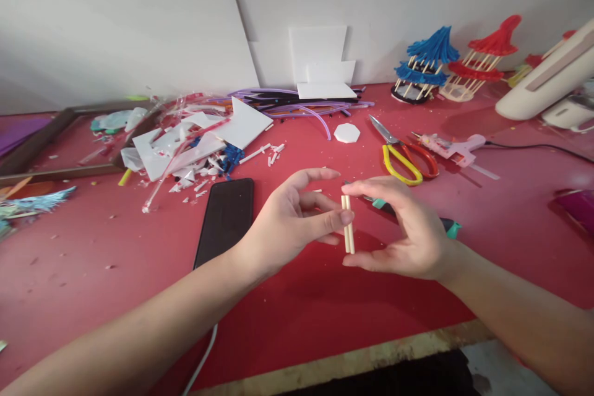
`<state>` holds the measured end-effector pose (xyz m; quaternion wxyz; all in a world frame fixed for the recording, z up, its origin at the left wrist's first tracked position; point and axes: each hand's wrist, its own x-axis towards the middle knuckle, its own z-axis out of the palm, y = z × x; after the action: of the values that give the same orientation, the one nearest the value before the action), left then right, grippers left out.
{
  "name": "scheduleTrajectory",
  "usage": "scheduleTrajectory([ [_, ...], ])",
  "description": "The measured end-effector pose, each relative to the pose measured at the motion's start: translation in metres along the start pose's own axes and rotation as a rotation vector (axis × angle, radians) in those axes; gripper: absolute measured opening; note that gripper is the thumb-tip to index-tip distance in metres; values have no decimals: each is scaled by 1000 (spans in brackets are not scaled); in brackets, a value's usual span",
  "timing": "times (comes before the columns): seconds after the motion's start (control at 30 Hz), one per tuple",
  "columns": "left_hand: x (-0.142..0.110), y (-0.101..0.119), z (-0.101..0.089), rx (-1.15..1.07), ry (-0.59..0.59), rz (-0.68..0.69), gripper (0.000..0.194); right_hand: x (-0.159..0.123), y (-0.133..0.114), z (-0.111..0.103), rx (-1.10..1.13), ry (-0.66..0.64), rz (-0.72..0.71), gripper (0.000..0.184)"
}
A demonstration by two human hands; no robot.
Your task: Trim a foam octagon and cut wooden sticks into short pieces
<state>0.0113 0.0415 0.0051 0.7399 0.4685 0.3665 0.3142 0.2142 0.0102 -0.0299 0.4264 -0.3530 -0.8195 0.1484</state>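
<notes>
Short pale wooden sticks point(347, 241), at least two side by side, stand nearly upright above the red table. My left hand point(297, 213) pinches them between thumb and fingers around their upper half. At their two ends is my right hand point(408, 229), its index fingertip against the top and its thumb at the bottom, so the sticks are spanned lengthwise. Behind the right hand lies a dark craft knife with green parts point(385, 205), partly hidden. Scissors point(401, 154) with yellow and red handles rest beyond it, beside a pink glue gun point(457, 147).
A black phone point(225, 216) with a white cable lies left of my hands. White board scraps point(185, 142) and purple and black pipe cleaners point(278, 102) are behind. A white octagon point(346, 132) lies mid-table. Blue point(420, 68) and red point(482, 59) pagoda-like models stand back right, near a pale cylinder point(542, 77).
</notes>
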Motion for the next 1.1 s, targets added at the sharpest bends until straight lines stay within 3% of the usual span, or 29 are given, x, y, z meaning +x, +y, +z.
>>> scheduleTrajectory([
  [0.47, 0, -1, -1, 41, 17, -43, 55, 1, -2, -1, 44, 0, 28, 72],
  [0.67, -1, 0, 3, 45, -7, -31, 55, 0, -4, -2, 93, -14, 111, 71],
  [0.9, -1, 0, 2, -25, 6, -21, 37, -4, -2, 0, 134, 23, 122, 75],
  [1.1, -1, 1, 4, 67, -64, 3, 47, -1, -3, -1, 91, 5, 83, 71],
])
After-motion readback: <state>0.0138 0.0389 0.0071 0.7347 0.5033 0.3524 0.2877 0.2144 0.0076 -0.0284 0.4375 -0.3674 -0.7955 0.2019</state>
